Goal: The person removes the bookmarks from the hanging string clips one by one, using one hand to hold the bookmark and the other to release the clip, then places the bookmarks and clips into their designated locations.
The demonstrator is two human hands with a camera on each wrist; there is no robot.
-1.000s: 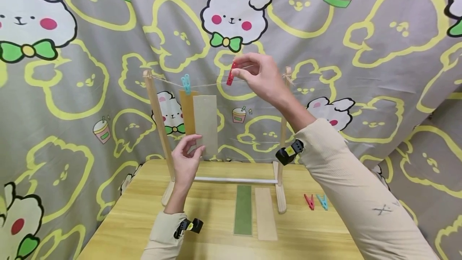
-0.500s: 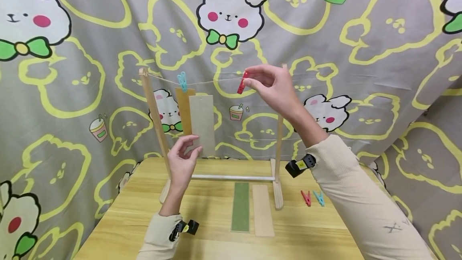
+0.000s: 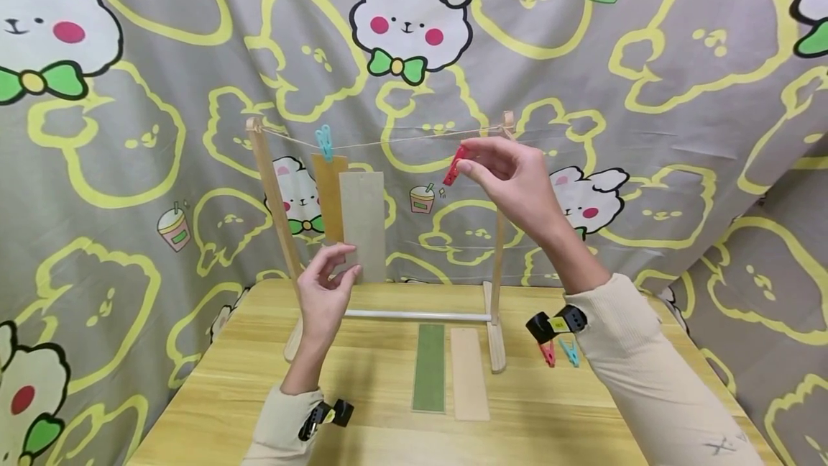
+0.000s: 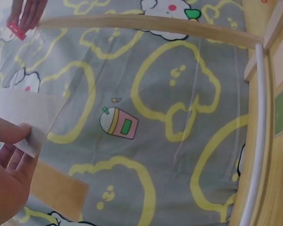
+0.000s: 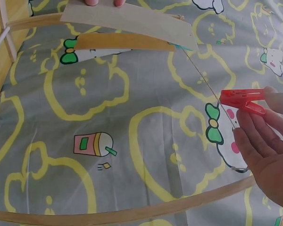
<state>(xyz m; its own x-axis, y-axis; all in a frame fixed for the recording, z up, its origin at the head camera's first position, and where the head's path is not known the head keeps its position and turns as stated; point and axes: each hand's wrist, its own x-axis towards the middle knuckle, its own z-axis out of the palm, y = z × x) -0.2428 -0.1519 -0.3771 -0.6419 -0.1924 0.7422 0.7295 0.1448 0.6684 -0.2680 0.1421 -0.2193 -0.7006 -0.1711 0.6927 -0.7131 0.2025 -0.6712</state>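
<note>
My left hand (image 3: 326,290) pinches a pale grey rectangular strip (image 3: 364,214) by its lower left edge, holding it upright just below the string (image 3: 401,140). Behind it and to its left, a mustard-brown strip (image 3: 330,193) hangs from the string under a light blue clothespin (image 3: 324,143). My right hand (image 3: 517,178) holds a red clothespin (image 3: 456,167) between thumb and fingers, a little below the string near the right post. In the right wrist view the red clothespin (image 5: 243,99) points left, its tip beside the string.
A wooden stand with a left post (image 3: 274,200), a right post (image 3: 498,265) and a white bottom bar (image 3: 417,316) stands on the table (image 3: 226,380). A green strip (image 3: 429,369) and a beige strip (image 3: 470,375) lie in front. Red (image 3: 548,354) and blue (image 3: 570,354) clothespins lie at right.
My right hand has moved right and downward with the red clothespin, away from the middle of the string. The left hand keeps the grey strip in nearly the same place.
</note>
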